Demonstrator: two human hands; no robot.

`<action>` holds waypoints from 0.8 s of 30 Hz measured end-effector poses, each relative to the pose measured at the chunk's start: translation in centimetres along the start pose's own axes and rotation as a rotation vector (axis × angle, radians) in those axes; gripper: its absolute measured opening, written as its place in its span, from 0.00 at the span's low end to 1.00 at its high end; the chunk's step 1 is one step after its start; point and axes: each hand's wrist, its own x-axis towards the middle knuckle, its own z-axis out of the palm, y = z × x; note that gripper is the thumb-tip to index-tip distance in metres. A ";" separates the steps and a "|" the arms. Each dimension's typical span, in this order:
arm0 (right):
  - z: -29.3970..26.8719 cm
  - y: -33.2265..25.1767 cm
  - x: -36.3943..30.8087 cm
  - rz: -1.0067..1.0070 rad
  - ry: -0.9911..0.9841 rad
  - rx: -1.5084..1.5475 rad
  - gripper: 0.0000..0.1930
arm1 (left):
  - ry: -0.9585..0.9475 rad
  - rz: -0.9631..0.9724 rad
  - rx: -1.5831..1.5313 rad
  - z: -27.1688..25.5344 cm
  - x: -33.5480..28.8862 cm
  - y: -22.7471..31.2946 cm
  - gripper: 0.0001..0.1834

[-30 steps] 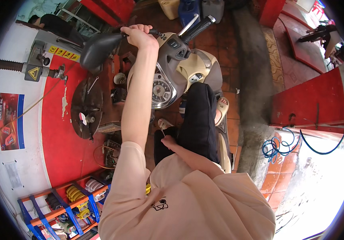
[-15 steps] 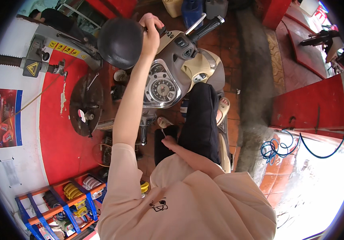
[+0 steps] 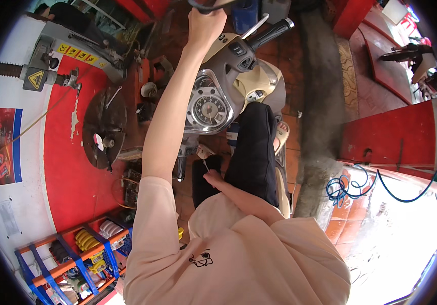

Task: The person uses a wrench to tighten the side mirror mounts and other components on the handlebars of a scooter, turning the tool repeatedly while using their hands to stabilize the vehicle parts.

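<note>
I am astride a beige and grey scooter [image 3: 259,81] with a round speedometer [image 3: 210,110]. My left hand [image 3: 206,25] is raised at the far edge, past the handlebar, with its fingers closed. A dark curved rim, part of a round black rear-view mirror [image 3: 206,7], shows at that hand; the rest is cut off by the edge of the view. My right hand [image 3: 212,177] is low over my left leg, closed around a slim metal tool [image 3: 206,165]. The tool's exact kind is too small to make out.
A dark round plate with a wrench [image 3: 113,97] on it stands to the left, beside a red and white wall. A rack of colourful parts [image 3: 76,262] is at the near left. Coiled blue hose [image 3: 344,190] lies at the right, by a red panel [image 3: 391,134].
My left hand has moved up and slightly right, and the black mirror has swung from the left toward the top edge, mostly out of view. The right hand stays nearly in place.
</note>
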 end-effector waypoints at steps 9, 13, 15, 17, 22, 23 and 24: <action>-0.8 0.3 0.9 0.065 -0.049 0.050 0.13 | -0.728 -0.074 -0.060 -3.8 4.5 6.2 0.22; -1.1 0.0 0.5 0.074 -0.042 0.058 0.12 | -0.839 -0.476 -0.400 -3.1 4.3 4.8 0.30; -1.1 -0.3 0.7 0.094 -0.057 0.062 0.11 | -0.648 -0.777 -0.420 -1.1 5.0 4.9 0.29; -0.2 0.9 1.2 0.043 -0.068 0.060 0.12 | -0.784 -1.059 -0.674 -2.0 7.1 -0.7 0.28; -0.6 0.1 1.2 0.068 -0.038 0.091 0.13 | -0.365 -1.261 -0.959 -2.5 6.1 -4.4 0.27; -0.6 0.1 1.1 0.074 -0.034 0.083 0.13 | -0.365 -1.262 -0.957 -2.8 5.3 -4.7 0.27; -0.5 0.1 1.0 0.073 -0.037 0.085 0.13 | -0.223 -1.203 -1.097 -3.3 4.2 -5.0 0.28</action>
